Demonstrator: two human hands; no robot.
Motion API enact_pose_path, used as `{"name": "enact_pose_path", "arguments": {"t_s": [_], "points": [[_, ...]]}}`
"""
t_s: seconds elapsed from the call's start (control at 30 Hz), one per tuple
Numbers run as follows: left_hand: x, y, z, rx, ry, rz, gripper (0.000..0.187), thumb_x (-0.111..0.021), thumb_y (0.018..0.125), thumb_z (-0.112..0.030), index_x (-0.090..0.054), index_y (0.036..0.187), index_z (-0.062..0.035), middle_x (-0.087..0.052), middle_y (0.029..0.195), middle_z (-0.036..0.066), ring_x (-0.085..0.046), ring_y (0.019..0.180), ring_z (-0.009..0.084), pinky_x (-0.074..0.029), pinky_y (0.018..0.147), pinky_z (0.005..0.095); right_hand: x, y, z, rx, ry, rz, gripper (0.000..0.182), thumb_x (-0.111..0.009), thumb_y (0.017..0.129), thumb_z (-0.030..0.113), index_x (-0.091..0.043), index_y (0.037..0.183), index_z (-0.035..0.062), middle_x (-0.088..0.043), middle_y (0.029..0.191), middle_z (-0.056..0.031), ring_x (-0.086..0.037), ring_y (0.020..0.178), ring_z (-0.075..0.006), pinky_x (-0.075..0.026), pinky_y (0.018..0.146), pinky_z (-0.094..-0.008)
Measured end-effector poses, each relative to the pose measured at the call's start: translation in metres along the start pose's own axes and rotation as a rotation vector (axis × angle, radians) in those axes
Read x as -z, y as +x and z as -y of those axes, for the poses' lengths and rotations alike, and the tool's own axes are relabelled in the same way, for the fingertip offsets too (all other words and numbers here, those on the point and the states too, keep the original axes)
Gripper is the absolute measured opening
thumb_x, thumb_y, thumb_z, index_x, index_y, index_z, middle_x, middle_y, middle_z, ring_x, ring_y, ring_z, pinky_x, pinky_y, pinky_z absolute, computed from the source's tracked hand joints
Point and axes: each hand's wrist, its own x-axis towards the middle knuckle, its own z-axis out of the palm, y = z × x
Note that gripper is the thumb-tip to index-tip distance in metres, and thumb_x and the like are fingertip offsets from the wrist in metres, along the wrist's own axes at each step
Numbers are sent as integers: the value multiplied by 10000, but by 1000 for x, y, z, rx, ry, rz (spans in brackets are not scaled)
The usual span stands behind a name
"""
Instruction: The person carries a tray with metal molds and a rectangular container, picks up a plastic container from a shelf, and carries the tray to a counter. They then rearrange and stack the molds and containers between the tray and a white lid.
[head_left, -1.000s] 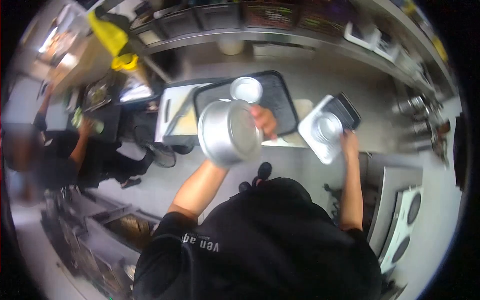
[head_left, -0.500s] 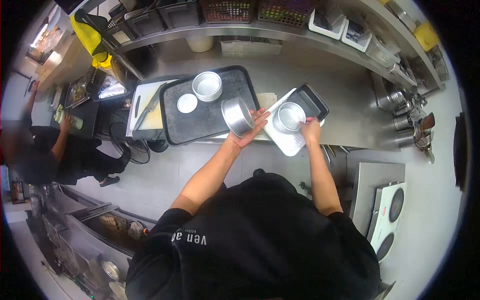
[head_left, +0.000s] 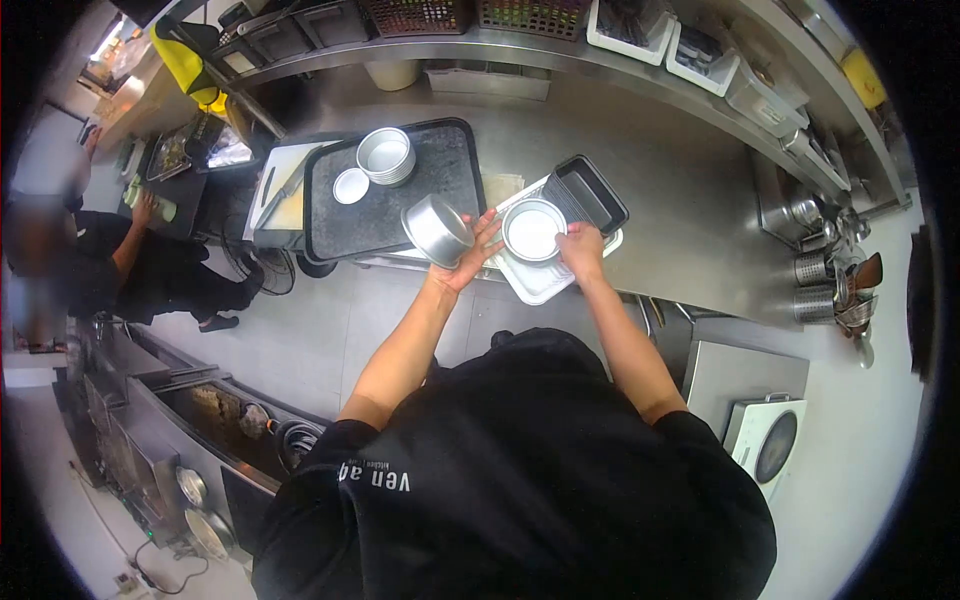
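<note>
Left hand (head_left: 468, 257) grips a round tin (head_left: 436, 230), tilted on its side over the black tray's (head_left: 400, 215) near edge. Right hand (head_left: 580, 249) clasps a second tin (head_left: 533, 230) above the white tray (head_left: 535, 285), beside a dark loaf pan (head_left: 592, 193).

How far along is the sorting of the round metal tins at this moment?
Done: a stack of tins and a small white dish sit on the black tray. In hand: the left hand holds one tin; the right hand grips another tin over the white tray. Left: both held tins.
</note>
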Motion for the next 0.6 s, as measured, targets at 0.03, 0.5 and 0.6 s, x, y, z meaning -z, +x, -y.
{"name": "enact_pose_path", "arguments": {"t_s": [0.03,0.5,0.6], "points": [[-1,-2,0,-9,0,0,289,-739,723,-269,-686,1001,-210,-414,1405,140,-310,1333,338,-236,1087,545,4,-10,16,-54,38,40,301,-694,663,124,-636,892,-63,-648,739,-169,-654,737,-286,-504,707,-379],[-38,-12,9,-69,126,-70,217,-591,844,-341,-669,969,-182,-525,1309,108,-382,1288,269,-151,1050,653,11,-1,38,545,-526,-39,196,-649,710,104,-618,792,-72,-615,805,-266,-618,824,-403,-487,772,-462],[-56,-7,6,-20,148,-257,208,-581,857,-328,-657,950,-158,-551,1273,107,-409,1268,275,-164,1040,671,14,-2,57,502,-540,25,184,-616,713,103,-633,778,-68,-614,826,-296,-616,826,-425,-485,772,-476]]}}
